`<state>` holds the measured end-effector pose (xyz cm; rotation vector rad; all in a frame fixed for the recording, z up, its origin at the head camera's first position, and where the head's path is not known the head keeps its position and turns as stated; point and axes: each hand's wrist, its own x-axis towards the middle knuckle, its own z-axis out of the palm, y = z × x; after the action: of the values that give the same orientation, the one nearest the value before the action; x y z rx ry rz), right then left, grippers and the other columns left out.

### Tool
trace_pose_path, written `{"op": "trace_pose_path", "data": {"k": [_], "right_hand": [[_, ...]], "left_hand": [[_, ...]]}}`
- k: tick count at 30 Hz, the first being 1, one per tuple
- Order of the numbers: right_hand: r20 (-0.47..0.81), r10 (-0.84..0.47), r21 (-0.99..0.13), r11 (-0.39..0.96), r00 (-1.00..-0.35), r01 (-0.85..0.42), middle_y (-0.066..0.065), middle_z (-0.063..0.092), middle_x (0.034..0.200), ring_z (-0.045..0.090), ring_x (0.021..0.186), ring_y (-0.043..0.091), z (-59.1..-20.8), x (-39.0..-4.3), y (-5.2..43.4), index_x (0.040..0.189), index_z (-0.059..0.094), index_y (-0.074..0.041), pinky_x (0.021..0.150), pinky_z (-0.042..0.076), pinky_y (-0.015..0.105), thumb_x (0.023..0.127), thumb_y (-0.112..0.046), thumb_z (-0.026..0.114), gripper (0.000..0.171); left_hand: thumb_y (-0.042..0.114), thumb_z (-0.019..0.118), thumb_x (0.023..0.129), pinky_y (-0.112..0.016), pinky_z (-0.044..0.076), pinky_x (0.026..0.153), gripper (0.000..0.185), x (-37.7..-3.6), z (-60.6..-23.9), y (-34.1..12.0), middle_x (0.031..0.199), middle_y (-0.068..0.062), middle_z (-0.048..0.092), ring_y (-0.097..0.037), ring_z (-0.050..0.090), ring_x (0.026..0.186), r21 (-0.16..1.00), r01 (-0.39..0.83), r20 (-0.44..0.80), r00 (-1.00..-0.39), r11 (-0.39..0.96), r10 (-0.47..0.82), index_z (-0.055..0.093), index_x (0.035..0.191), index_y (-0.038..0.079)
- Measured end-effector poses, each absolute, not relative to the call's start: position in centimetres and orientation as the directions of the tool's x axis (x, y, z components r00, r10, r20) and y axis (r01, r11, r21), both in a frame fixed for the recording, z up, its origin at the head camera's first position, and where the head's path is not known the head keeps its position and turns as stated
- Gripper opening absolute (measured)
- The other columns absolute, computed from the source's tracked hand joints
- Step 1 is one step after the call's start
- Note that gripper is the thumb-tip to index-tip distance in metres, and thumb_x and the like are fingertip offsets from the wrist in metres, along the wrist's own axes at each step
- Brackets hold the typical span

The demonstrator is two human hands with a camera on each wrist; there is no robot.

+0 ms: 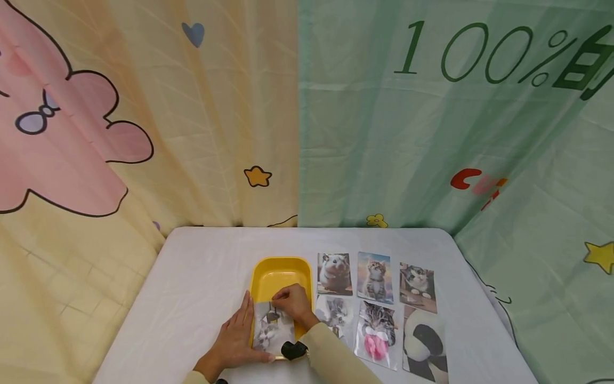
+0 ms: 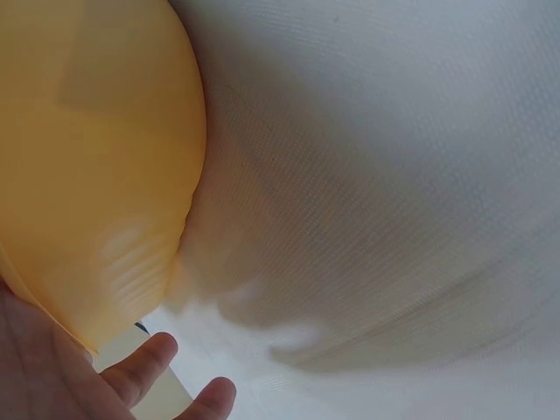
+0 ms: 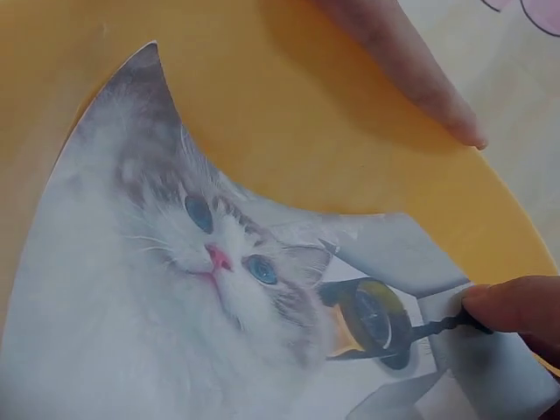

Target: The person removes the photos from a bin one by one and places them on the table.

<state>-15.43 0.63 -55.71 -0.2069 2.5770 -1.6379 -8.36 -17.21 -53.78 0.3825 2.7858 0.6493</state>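
the left hand [image 1: 236, 337] lies flat, palm down, its fingers [image 2: 140, 367] straight and close together, pointing away from the body. the right hand [image 1: 293, 305] is curled, thumb and fingers [image 3: 516, 306] pinched together, its cream sleeve angling in from the lower right.

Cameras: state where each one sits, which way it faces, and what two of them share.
Head: looks forward and down at the table; both hands and sleeves show.
Left wrist: beside the yellow tray, facing its outer wall and the cloth; left hand shows.
Right wrist: above the tray, facing the kitten photo; right hand pinches it.
Shared: all three show the tray.
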Motion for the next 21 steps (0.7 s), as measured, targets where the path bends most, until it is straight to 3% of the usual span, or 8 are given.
{"op": "trace_pose_path", "data": {"k": [4,7,11,15,21], "right_hand": [[0.022,-0.225,-0.862,0.49,-0.974,-0.133,0.002,0.071,0.073,0.064,0.065,0.01,-55.2,-15.4,0.8,0.078,0.077,-0.004,0.061,0.052,0.022,0.079,-0.003,0.075,0.002],[0.013,-0.308,-0.805,0.562,-0.951,-0.193,0.002,0.074,0.085,0.066,0.078,0.012,-54.5,-15.4,1.1,0.087,0.078,-0.006,0.069,0.053,0.022,0.078,0.001,0.071,0.013],[-0.024,-0.395,-0.757,0.607,-0.918,-0.241,0.005,0.073,0.09,0.066,0.078,0.012,-53.7,-15.4,1.9,0.098,0.075,-0.006,0.068,0.053,0.022,0.078,0.005,0.066,0.025],[-0.028,-0.411,-0.74,0.622,-0.911,-0.258,0.005,0.072,0.086,0.064,0.071,0.009,-53.1,-15.3,2.6,0.096,0.073,-0.005,0.062,0.05,0.02,0.079,0.005,0.065,0.021],[0.004,-0.418,-0.735,0.615,-0.909,-0.286,-0.001,0.073,0.088,0.063,0.076,0.007,-52.3,-15.2,3.6,0.092,0.077,-0.01,0.069,0.052,0.021,0.084,-0.003,0.067,0.015]], "left_hand": [[0.08,0.072,0.053,-0.06,0.034,0.101,0.144,-8.5,-53.9,-17.2,0.161,-0.018,0.0,-0.038,0.031,0.137,0.452,0.182,-0.204,-0.932,0.874,0.299,0.011,0.152,-0.005],[0.08,0.073,0.052,-0.061,0.032,0.102,0.145,-8.6,-54.0,-17.1,0.161,-0.017,-0.001,-0.038,0.03,0.138,0.451,0.162,-0.221,-0.932,0.877,0.286,0.011,0.152,-0.004],[0.08,0.073,0.051,-0.061,0.032,0.103,0.145,-8.6,-54.0,-17.1,0.161,-0.017,-0.002,-0.039,0.029,0.138,0.454,0.155,-0.233,-0.93,0.877,0.284,0.01,0.152,-0.003],[0.079,0.073,0.052,-0.061,0.032,0.103,0.145,-8.6,-53.9,-17.2,0.161,-0.018,-0.002,-0.039,0.029,0.138,0.453,0.169,-0.226,-0.928,0.876,0.296,0.009,0.152,-0.004],[0.078,0.073,0.053,-0.061,0.03,0.104,0.145,-8.7,-53.6,-17.3,0.161,-0.016,-0.003,-0.038,0.028,0.138,0.457,0.143,-0.252,-0.926,0.878,0.282,0.007,0.152,-0.004]]}}
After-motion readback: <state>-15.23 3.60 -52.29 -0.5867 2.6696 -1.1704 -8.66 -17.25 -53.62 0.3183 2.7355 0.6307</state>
